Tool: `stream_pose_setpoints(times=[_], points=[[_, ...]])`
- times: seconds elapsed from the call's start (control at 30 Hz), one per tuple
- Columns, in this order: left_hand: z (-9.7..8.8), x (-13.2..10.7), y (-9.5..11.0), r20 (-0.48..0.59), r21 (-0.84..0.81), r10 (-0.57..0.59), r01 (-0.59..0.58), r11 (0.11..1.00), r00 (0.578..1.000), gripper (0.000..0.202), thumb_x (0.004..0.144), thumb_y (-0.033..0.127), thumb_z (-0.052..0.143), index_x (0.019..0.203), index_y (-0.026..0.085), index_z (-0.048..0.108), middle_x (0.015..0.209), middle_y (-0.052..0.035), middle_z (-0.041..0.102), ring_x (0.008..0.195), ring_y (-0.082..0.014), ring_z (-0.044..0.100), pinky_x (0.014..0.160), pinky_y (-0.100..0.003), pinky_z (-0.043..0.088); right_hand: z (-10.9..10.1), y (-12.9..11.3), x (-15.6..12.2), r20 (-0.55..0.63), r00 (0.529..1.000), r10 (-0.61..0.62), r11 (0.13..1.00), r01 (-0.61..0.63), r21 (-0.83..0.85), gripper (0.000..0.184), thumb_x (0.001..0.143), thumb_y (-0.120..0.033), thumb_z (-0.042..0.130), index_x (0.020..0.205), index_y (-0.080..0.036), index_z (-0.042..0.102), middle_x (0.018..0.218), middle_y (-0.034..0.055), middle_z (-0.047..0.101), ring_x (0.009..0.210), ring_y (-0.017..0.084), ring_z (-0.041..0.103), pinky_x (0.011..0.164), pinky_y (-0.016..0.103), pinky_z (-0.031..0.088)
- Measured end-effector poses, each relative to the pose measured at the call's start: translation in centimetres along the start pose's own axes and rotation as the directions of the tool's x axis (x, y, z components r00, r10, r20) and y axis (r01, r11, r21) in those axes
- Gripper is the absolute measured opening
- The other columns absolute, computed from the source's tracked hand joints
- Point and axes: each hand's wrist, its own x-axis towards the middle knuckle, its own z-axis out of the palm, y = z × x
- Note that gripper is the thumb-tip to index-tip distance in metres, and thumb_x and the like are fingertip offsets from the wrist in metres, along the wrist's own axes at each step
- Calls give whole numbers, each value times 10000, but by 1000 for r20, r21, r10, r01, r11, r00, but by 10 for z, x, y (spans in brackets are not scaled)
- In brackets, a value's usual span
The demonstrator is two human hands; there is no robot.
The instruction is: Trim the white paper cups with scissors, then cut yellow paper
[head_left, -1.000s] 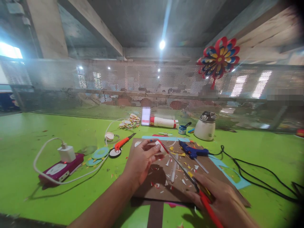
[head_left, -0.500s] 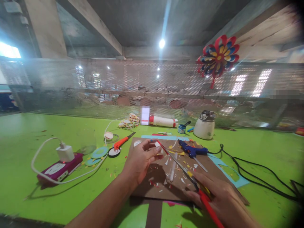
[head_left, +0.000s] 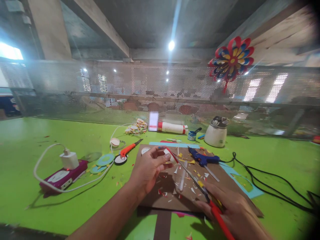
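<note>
My left hand pinches a small piece of white paper with a red edge between thumb and fingers, above the brown board. My right hand grips a pair of scissors by its red handle. The blades point up and left, and their tips meet the lower right end of the red edge. I cannot tell how far apart the blades are. Under the hands, small red, white and yellow paper scraps litter the board, along with a clear glue stick.
A blue glue gun lies on the board's right, its black cord trailing right. An orange utility knife and a purple power strip are at left. Behind stand a phone, a white bottle and a mesh screen.
The paper piece has turned slightly in my left hand, showing more of its red edge and white face. The scissors and both hands stay almost in place; the view has shifted a little.
</note>
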Motion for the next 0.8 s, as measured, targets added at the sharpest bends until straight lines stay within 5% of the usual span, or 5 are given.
stream_pose_setpoints(times=[0.33,0.8], points=[[-3,1,-1,-14,94,51,-50,994,999,353,651,163,778,958,123,607,963,-92,618,851,-190,615,800,-372,504,-7,-4,4,9,1000,-8,1000,8,9,299,829,-418,599,1084,-265,629,977,27,738,833,189,705,686,230,557],[-1,0,-2,-35,169,82,-75,983,996,403,633,177,782,990,129,602,969,-105,630,878,-208,606,784,-365,482,-1,1,-2,27,1000,15,1000,-15,-19,274,860,-438,552,1055,-265,639,956,35,746,807,201,712,656,260,566]])
